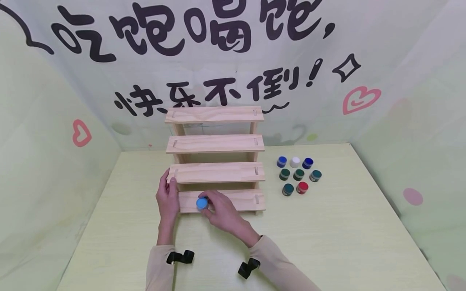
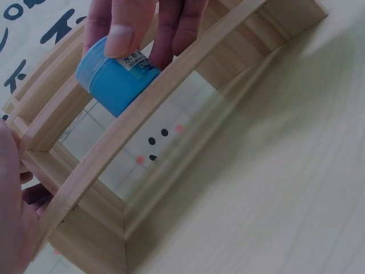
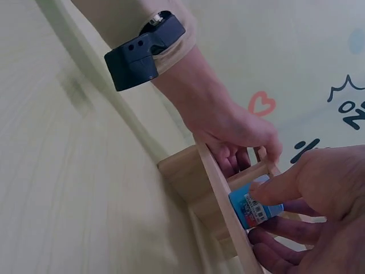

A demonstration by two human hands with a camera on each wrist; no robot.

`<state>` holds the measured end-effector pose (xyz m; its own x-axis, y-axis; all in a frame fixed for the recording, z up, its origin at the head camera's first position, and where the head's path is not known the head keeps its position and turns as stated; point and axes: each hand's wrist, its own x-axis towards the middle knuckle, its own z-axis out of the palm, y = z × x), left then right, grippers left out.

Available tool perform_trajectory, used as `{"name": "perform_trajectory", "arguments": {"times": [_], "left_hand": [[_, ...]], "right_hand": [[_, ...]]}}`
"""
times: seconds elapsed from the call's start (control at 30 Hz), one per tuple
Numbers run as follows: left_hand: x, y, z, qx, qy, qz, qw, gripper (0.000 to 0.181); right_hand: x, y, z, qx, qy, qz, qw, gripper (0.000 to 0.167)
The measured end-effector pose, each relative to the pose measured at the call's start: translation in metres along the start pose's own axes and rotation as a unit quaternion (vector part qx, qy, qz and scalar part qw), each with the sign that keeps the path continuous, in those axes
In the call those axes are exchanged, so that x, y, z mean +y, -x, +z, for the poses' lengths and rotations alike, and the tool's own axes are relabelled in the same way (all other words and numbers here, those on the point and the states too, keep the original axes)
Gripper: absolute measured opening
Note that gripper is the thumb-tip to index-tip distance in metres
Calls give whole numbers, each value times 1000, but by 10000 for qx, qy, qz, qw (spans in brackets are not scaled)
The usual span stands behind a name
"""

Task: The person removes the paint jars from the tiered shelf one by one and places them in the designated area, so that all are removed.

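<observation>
A small light blue paint jar [image 1: 202,203] is upright at the lowest step of a four-tier wooden rack [image 1: 218,173]. My right hand [image 1: 223,212] pinches it between thumb and fingers. Seen from the left wrist, the base of the jar [image 2: 117,85] meets the front edge of the board. My left hand [image 1: 168,200] grips the rack's left end, its thumb by the second board from the bottom. The right wrist view shows the left hand's fingers [image 3: 228,160] curled round the wood there. Part of the jar's label [image 3: 255,210] faces the right wrist camera.
Right of the rack stand several paint jars on the table [image 1: 327,234]: blue ones [image 1: 282,162], a white one [image 1: 295,162], dark green ones [image 1: 284,174] and a red one [image 1: 302,188]. Behind the rack hangs a printed cloth [image 1: 233,68] with black lettering.
</observation>
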<state>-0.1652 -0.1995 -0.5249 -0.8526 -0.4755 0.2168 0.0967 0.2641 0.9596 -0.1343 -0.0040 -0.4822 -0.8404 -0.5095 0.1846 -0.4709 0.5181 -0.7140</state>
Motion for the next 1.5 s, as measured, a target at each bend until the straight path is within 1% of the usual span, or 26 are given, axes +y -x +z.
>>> {"name": "perform_trajectory", "arguments": {"times": [0.2,0.33,0.6,0.77,0.93,1.13,1.37,1.5], "left_hand": [[0,0,1,15,-129,-10,9999,40],[0,1,1,20,-194,14,9998,40],[-1,0,0,56,-174,34,9998,40],[0,0,0,22,-117,9,9999,40],[0,-1,-1,-40,-83,40,9999,40],[1,0,-1,-19,-98,-25,9999,40],[0,0,0,3,-101,74,9999,40],[1,0,-1,-2,-113,88,9999,40]], "right_hand": [[4,3,1,200,-87,-275,9994,32],[5,7,1,293,-239,-382,9986,33],[-2,14,-12,336,-385,-170,9985,37],[-7,18,-22,508,-402,-192,9977,37],[-10,24,-31,767,-440,-233,9958,37],[-12,31,-45,1199,-405,-313,9915,39],[-7,39,-63,1733,-138,-347,9842,38],[-3,43,-72,1923,-21,-366,9807,38]]}}
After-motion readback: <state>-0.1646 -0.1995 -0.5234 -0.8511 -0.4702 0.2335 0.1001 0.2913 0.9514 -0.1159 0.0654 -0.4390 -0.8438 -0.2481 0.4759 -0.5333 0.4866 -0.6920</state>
